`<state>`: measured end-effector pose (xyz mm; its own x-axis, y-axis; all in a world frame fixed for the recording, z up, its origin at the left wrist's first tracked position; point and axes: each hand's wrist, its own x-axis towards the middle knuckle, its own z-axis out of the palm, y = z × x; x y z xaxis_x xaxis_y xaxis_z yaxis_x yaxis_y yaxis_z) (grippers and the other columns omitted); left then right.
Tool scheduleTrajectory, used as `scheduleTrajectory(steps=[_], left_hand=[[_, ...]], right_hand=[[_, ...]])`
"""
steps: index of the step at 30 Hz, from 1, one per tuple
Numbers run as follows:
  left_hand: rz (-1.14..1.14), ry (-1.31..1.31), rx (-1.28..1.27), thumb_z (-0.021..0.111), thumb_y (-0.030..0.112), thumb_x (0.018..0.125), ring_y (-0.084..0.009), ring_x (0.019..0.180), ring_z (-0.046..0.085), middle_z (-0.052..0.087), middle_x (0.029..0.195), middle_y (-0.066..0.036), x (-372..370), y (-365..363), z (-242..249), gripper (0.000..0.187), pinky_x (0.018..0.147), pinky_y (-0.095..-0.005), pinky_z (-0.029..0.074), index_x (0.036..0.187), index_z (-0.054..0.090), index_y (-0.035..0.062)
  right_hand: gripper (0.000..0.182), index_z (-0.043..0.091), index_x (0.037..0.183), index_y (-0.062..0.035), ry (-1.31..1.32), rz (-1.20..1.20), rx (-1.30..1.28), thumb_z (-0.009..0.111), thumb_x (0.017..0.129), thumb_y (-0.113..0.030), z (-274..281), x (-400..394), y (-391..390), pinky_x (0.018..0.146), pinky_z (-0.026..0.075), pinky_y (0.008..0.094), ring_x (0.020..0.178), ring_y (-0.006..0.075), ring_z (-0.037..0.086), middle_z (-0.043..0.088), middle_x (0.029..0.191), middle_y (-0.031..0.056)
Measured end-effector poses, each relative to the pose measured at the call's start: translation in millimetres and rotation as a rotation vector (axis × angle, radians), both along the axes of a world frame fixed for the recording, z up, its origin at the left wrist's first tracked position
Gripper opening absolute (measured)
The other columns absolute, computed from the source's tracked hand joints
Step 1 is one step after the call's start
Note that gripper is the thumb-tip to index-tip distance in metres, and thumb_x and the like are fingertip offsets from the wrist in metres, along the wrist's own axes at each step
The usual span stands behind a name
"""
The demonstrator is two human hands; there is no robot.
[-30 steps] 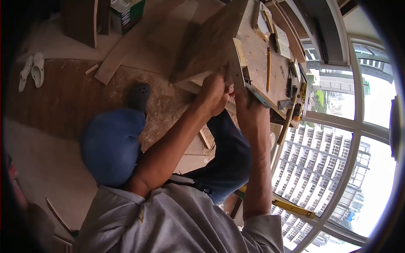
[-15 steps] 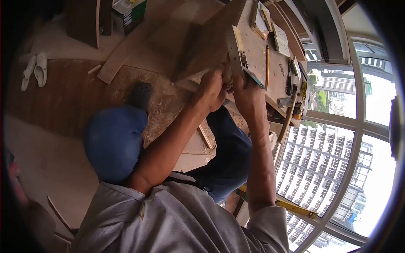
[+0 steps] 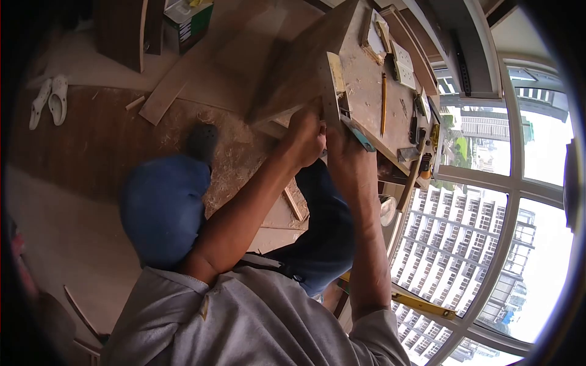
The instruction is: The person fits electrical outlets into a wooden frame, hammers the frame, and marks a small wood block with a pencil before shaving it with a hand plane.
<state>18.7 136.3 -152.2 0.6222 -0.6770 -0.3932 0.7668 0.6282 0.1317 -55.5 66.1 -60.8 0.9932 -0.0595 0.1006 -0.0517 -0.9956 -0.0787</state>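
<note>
A brown wooden board (image 3: 299, 58) stands on its edge against a dusty workbench (image 3: 366, 73). A metal square lies across the board's edge, with its steel blade (image 3: 332, 85) running up and its teal stock (image 3: 359, 137) toward me. My right hand (image 3: 345, 160) is shut on the square at the stock and presses it to the bench corner. My left hand (image 3: 307, 137) is closed on the board's lower corner, right beside the blade. Whether its fingers hold anything else is hidden.
On the bench lie a pencil (image 3: 383, 104), a hammer (image 3: 410, 174), small tools and white switch plates (image 3: 403, 64). Sawdust, offcuts (image 3: 163, 97), a green box (image 3: 188, 15) and pale slippers (image 3: 47, 100) are on the floor. My knees in blue trousers (image 3: 162, 207) are below. Curved windows (image 3: 519, 183) stand at right.
Both hands and the square have shifted slightly up and left along the board's edge. The grip looks the same.
</note>
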Motion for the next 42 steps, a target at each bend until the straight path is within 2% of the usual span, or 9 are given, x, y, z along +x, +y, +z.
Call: scheduleTrajectory(steps=[2, 3, 6, 23, 30, 34, 36, 40, 42], left_hand=[[-0.033, -1.185, 0.718, 0.055, 0.024, 0.109, -0.0104, 0.11, 0.064, 0.067, 0.115, -0.001, -7, 10, -14, 0.026, 0.092, -0.0253, 0.053, 0.122, 0.065, 0.0036], [0.175, -0.724, 0.222, 0.051, 0.021, 0.104, -0.0101, 0.064, 0.043, 0.051, 0.076, 0.002, -12, -13, -22, 0.016, 0.067, -0.0266, 0.043, 0.106, 0.064, 0.0124], [0.016, -0.018, -0.025, 0.05, 0.024, 0.105, -0.0105, 0.064, 0.044, 0.051, 0.075, 0.002, -4, -15, -9, 0.017, 0.066, -0.029, 0.042, 0.105, 0.063, 0.0124], [-0.014, 0.069, 0.072, 0.045, 0.029, 0.113, -0.0113, 0.11, 0.061, 0.064, 0.123, -0.003, -2, -6, 7, 0.032, 0.097, -0.0275, 0.05, 0.13, 0.061, 0.0057], [-0.021, -1.028, 0.566, 0.044, 0.022, 0.112, -0.0123, 0.104, 0.063, 0.067, 0.12, -0.006, -11, 4, -15, 0.03, 0.089, -0.0295, 0.052, 0.13, 0.062, 0.0053], [-0.047, -0.008, -0.059, 0.047, 0.011, 0.109, -0.0139, 0.102, 0.064, 0.068, 0.116, -0.008, 2, -2, -3, 0.026, 0.086, -0.0293, 0.052, 0.129, 0.061, 0.0033], [-0.26, -0.861, 0.736, 0.052, 0.0, 0.103, -0.0163, 0.093, 0.066, 0.07, 0.11, -0.009, -2, 18, 20, 0.025, 0.082, -0.0311, 0.053, 0.126, 0.06, 0.0001], [-0.085, -0.242, 0.077, 0.054, -0.005, 0.099, -0.0195, 0.089, 0.068, 0.072, 0.107, -0.011, 4, -20, -25, 0.027, 0.081, -0.0338, 0.055, 0.125, 0.06, -0.0015], [0.383, -1.044, 0.556, 0.052, 0.022, 0.103, -0.0133, 0.068, 0.047, 0.057, 0.081, 0.002, -12, -22, -33, 0.015, 0.07, -0.029, 0.045, 0.096, 0.065, 0.0181]], right_hand=[[0.029, 0.068, 0.107, 0.0012, 0.005, -0.323, 0.31, 0.057, 0.1, -0.025, 7, -20, 14, 0.081, 0.054, 0.0534, 0.098, 0.0492, 0.066, 0.067, 0.115, 0.0306], [0.031, 0.068, 0.108, 0.0031, 0.006, -0.304, 0.29, 0.059, 0.1, -0.026, 10, -32, 16, 0.081, 0.054, 0.0537, 0.096, 0.0509, 0.066, 0.066, 0.114, 0.0317], [0.03, 0.068, 0.109, 0.0027, 0.036, -0.443, 0.249, 0.058, 0.1, -0.024, 14, -71, 37, 0.08, 0.054, 0.0541, 0.095, 0.051, 0.066, 0.066, 0.113, 0.0321], [0.025, 0.068, 0.111, -0.0013, 0.099, -0.344, 0.321, 0.059, 0.1, -0.022, 4, 3, -2, 0.071, 0.054, 0.0538, 0.087, 0.0444, 0.07, 0.069, 0.096, 0.0245], [0.022, 0.068, 0.112, -0.0048, 0.028, -0.193, 0.094, 0.055, 0.101, -0.018, 14, -26, 23, 0.073, 0.057, 0.0519, 0.086, 0.0443, 0.069, 0.069, 0.106, 0.0224], [0.025, 0.068, 0.114, -0.0044, -0.047, -0.265, 0.102, 0.055, 0.102, -0.022, 12, -57, 40, 0.073, 0.056, 0.0524, 0.088, 0.0456, 0.069, 0.069, 0.109, 0.0244], [0.025, 0.067, 0.112, -0.0033, -0.057, -0.281, 0.201, 0.056, 0.101, -0.023, 5, -23, 17, 0.071, 0.055, 0.052, 0.088, 0.0454, 0.069, 0.07, 0.104, 0.0249], [0.023, 0.068, 0.106, -0.0015, -0.037, -0.073, 0.195, 0.053, 0.101, -0.017, 8, 18, 3, 0.074, 0.054, 0.052, 0.085, 0.0457, 0.068, 0.07, 0.091, 0.0236], [0.024, 0.068, 0.108, -0.0014, -0.067, -0.008, 0.127, 0.053, 0.101, -0.018, 7, -13, 15, 0.075, 0.054, 0.0522, 0.086, 0.046, 0.068, 0.07, 0.096, 0.0249]])
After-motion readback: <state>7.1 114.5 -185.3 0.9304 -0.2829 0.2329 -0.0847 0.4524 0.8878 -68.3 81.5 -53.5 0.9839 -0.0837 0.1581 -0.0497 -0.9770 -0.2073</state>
